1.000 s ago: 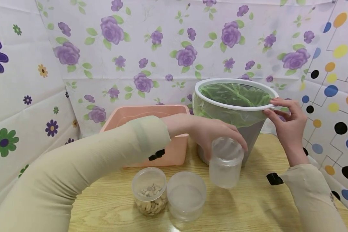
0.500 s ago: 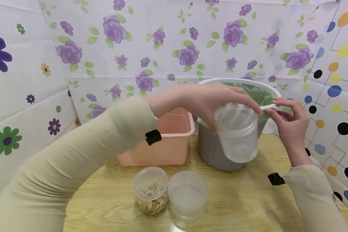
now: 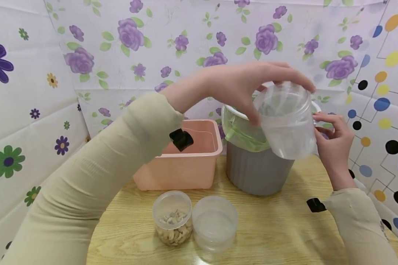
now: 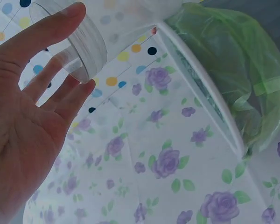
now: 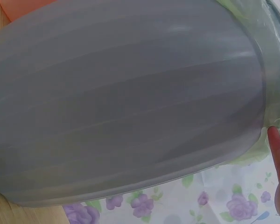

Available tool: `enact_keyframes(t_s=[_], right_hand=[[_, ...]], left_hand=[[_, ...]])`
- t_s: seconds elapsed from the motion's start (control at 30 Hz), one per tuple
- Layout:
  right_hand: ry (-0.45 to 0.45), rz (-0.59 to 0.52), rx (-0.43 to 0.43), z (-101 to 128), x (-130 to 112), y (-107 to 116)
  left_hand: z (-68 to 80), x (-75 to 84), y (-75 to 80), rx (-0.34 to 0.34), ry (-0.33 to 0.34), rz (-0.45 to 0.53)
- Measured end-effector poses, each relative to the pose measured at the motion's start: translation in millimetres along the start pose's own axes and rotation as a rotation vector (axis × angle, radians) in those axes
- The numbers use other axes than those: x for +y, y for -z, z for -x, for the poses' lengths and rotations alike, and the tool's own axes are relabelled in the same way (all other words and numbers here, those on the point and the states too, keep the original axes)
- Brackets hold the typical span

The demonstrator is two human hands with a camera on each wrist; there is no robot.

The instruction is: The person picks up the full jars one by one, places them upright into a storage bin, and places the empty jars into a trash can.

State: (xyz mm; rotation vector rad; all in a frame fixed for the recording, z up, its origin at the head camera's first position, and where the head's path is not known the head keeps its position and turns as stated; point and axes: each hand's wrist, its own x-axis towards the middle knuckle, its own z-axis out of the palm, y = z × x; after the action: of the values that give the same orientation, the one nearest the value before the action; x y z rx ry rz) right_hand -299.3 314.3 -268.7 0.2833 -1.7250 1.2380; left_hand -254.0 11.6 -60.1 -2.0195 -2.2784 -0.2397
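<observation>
In the head view, our left hand (image 3: 247,82) grips a tilted clear jar (image 3: 286,129) before the bin (image 3: 258,171), whose rim (image 3: 234,112) our right hand (image 3: 336,141) pinches. The left wrist view shows fingers (image 4: 73,97) round the jar's edge, where a slack hold could drop it; in the right wrist view, a fingertip (image 5: 274,136) touches the green liner (image 5: 274,84), which tugging could pull loose.

Clear jar (image 3: 288,132), tilted, raised near green-lined grey bin (image 3: 258,171).
</observation>
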Motion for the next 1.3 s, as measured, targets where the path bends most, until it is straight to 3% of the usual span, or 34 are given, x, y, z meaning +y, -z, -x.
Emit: enact_keyframes(t_s=[0.2,0.4,0.63,0.97,1.3], right_hand=[[-0.009,-0.008,0.003,0.4,-0.5,-1.0],[-0.009,-0.019,-0.003,1.0,-2.5,-2.0],[-0.007,-0.026,-0.010,2.2,-2.7,-2.9],[-0.013,-0.027,0.013,1.3,-4.4,-0.4],[-0.025,-0.006,0.013,3.0,-3.0,-2.8]], left_hand=[[-1.9,-10.1,15.0,0.069,0.014,-0.043],[-3.6,-21.8,23.1,0.117,0.081,-0.082],[-8.8,-37.4,26.2,0.124,0.184,-0.116],[-26.3,-71.7,2.4,0.115,0.390,-0.096],[-31.0,-88.8,-21.3,0.035,0.395,-0.058]])
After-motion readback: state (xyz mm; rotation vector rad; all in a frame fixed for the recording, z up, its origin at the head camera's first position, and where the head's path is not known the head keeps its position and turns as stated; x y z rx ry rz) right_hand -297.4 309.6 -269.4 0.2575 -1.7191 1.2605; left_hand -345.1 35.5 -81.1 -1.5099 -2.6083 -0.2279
